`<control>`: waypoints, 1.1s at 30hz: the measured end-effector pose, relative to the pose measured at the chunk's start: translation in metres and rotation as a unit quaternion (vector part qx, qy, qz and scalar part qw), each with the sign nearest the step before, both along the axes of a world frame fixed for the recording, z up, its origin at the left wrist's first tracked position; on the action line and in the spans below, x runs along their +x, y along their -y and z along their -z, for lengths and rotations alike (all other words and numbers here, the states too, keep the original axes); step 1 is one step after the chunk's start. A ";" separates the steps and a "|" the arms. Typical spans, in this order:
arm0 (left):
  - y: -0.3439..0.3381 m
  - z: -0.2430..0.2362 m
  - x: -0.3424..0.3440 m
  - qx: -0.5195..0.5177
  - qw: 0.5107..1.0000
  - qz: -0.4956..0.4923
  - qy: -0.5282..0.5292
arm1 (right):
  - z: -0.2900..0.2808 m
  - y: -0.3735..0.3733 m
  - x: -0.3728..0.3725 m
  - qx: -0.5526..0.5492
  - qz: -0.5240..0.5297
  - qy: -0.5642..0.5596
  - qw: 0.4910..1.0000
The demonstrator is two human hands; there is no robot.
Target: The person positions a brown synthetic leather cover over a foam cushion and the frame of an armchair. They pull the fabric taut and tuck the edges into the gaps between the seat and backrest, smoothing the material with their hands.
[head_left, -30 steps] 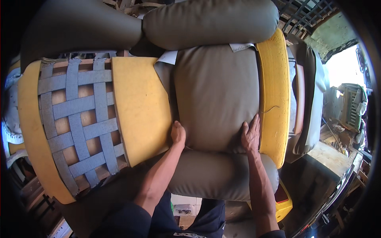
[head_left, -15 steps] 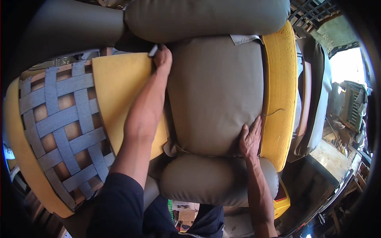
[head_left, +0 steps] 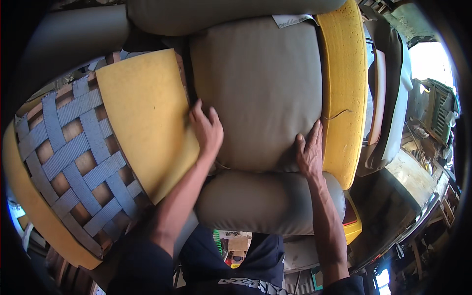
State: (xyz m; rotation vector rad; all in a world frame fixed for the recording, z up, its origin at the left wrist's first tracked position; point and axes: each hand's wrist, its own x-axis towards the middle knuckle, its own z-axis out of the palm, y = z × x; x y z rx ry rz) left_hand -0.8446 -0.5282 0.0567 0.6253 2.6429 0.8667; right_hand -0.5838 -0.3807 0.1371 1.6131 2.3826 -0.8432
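Note:
A padded grey-brown seat cushion (head_left: 255,93) lies between two rolled armrests, the far armrest (head_left: 236,14) and the near armrest (head_left: 255,201). At the cushion's left edge is my left hand (head_left: 209,132), fingers apart, beside the gap along a yellow foam panel (head_left: 142,108). My right hand (head_left: 310,155) rests flat on the cushion's right edge near the close corner, its fingers stretched out. Past it runs a yellow foam strip (head_left: 344,93) with a short dark thread on it. A white printed label (head_left: 292,20) sticks out at the cushion's far right corner.
To the left, woven grey webbing (head_left: 81,152) stretches over a wooden frame with foam (head_left: 39,206) along its outer edge. A dark upholstered piece (head_left: 391,88) stands at the right. Close by the near armrest's right end is a yellow box-like object (head_left: 351,221).
My left hand has come away from the far left corner of the cushion, down along its left edge toward me. The right hand stays on the right edge. The whole view has shifted slightly.

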 end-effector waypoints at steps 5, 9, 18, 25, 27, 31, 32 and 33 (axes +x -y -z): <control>0.071 -0.099 0.087 -0.055 0.925 0.211 0.312 | -0.076 0.012 0.003 -0.101 -0.105 -0.031 0.989; 0.067 -0.080 0.088 -0.166 0.879 0.321 0.313 | -0.063 0.036 0.028 -0.153 -0.193 0.052 0.968; 0.041 -0.041 0.089 -0.391 0.732 0.363 0.423 | 0.018 0.028 0.060 -0.232 -0.301 0.172 0.909; 0.002 -0.064 0.086 -0.496 0.687 0.369 0.382 | 0.013 0.013 0.013 -0.376 -0.399 0.305 0.779; 0.023 -0.079 0.101 -0.424 0.778 0.343 0.312 | 0.001 0.016 -0.002 -0.377 -0.252 0.349 0.820; 0.022 -0.072 0.131 -0.144 0.861 0.431 0.229 | 0.088 0.025 0.095 -0.415 -0.225 0.310 0.826; 0.016 -0.074 0.125 -0.209 0.820 0.447 0.289 | 0.092 0.028 0.088 -0.422 -0.226 0.296 0.827; 0.020 -0.070 0.118 -0.219 0.824 0.439 0.285 | 0.088 0.027 0.069 -0.425 -0.241 0.287 0.824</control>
